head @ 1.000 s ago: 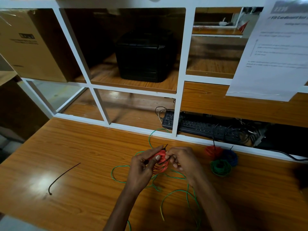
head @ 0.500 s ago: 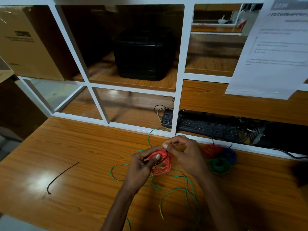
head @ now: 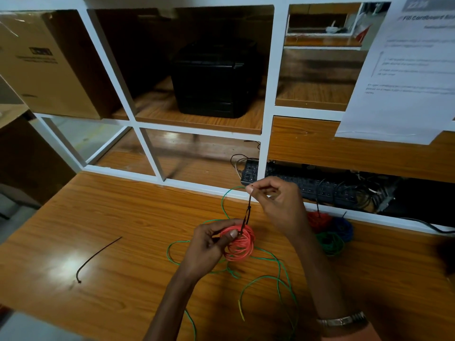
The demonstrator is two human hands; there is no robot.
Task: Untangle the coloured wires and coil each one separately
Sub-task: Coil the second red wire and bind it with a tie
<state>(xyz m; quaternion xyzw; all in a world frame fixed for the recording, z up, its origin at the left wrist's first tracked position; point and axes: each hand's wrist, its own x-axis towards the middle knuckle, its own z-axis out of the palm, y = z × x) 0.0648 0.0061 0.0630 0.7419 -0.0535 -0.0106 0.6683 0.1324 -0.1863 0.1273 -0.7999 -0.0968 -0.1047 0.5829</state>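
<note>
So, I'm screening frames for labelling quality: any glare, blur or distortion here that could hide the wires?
Head view: a bright glare patch on the table lies beside the loose black tie, clear of the wires; the orange coil and green wire read sharply; the posted paper is blurred; wide-angle bending curves the white shelf frame; the right edge falls dark.

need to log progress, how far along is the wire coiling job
Done: three tied coils lie together by the shelf, red coil, blue coil and dark green coil. In hand: the left hand holds the orange coil while the right hand pulls its black tie up. Left: the loose green wire, and a spare black tie waits.
</note>
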